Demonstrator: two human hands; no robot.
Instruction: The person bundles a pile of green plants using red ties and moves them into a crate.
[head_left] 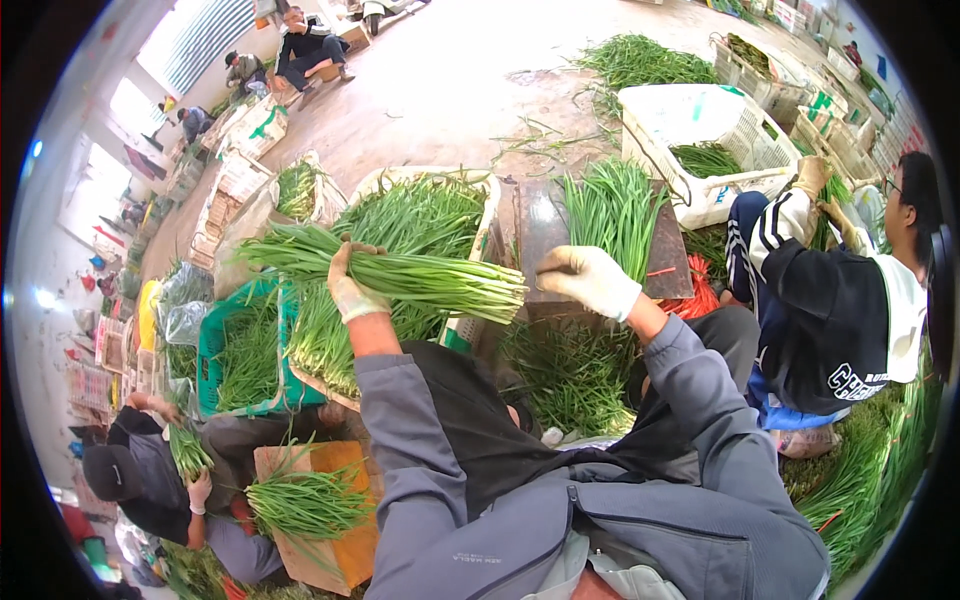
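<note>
My left hand (355, 288), in a pale work glove, is wrapped round a thick bunch of green chives (445, 283). The bunch lies level, its pale stem ends pointing right and its leaves fanning left over a white crate (489, 205) full of chives. My right hand (590, 280), also gloved, is held just right of the stem ends, apart from them. Its fingers are bent together in a pinch; whatever they hold is too small to make out. Behind it, more chives (618, 215) lie on a dark board (541, 225).
Red plastic strands (698, 290) hang beside the board. Loose chives (570, 370) lie below, between my knees. A green crate (209, 355) stands left and a white crate (650, 165) far right. One co-worker (835, 290) sits close right; another (140, 470) handles chives at lower left.
</note>
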